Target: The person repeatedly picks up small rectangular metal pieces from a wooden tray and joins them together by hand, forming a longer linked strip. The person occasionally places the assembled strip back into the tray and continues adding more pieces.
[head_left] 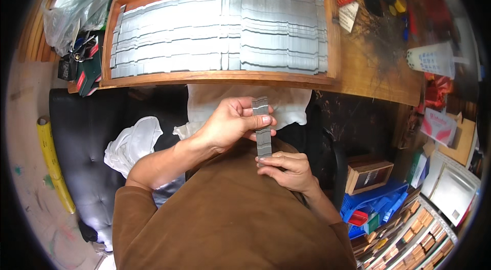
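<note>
A narrow stack of thin grey metal-looking pieces (263, 139) is held upright in front of my chest. My left hand (238, 121) grips its upper part, thumb across the front and fingers behind. At the lower end, my right hand (286, 166) pinches the stack between thumb and fingers. Beyond my hands stands a shallow wooden tray (215, 80), packed with rows of similar grey pieces (174, 35). The pieces on the tray's right side look darker and sit in a raised block. What the single pieces are is too fine to tell.
A white cloth (204, 104) hangs below the tray, and another crumpled white cloth (135, 144) lies at left on a black padded seat (84, 152). A plastic bag (79, 6) is at upper left. On the right are a plastic cup (432, 59), a wooden box (369, 175) and a blue basket (376, 201).
</note>
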`<action>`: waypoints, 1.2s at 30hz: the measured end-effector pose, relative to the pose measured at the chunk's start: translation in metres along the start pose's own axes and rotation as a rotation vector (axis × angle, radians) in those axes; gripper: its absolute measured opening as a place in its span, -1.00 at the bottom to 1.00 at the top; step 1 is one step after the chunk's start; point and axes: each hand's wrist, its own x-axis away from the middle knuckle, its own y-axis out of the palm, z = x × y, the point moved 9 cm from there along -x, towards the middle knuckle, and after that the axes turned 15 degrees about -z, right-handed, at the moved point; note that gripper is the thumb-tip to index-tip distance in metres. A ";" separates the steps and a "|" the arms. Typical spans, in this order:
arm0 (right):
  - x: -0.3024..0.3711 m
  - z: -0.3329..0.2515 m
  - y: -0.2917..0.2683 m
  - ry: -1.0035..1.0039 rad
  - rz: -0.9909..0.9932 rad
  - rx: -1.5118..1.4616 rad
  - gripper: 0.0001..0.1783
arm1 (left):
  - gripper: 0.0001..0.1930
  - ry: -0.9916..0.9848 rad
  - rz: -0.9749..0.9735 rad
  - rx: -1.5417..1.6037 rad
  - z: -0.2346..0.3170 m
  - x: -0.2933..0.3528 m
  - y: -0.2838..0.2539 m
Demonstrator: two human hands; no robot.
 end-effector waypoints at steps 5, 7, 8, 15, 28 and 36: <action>-0.006 0.000 -0.005 -0.048 0.161 0.005 -0.77 | -0.68 -0.023 0.031 -0.048 0.010 -0.004 -0.005; -0.009 0.004 -0.011 -0.015 0.182 -0.020 -0.79 | -0.68 -0.008 0.041 -0.032 0.014 -0.003 -0.005; -0.010 0.003 -0.012 -0.029 0.171 -0.008 -0.79 | -0.69 -0.017 0.043 -0.039 0.016 -0.001 -0.006; -0.016 0.008 -0.003 0.111 0.069 -0.029 -0.80 | -0.71 -0.082 0.036 -0.160 0.016 -0.004 -0.016; -0.054 0.000 -0.056 -0.481 0.138 -1.316 -0.31 | -0.55 -0.012 0.039 -0.155 0.000 0.010 -0.005; -0.055 0.000 -0.057 -0.467 0.130 -1.367 -0.29 | -0.57 -0.034 0.028 -0.144 -0.002 0.013 -0.002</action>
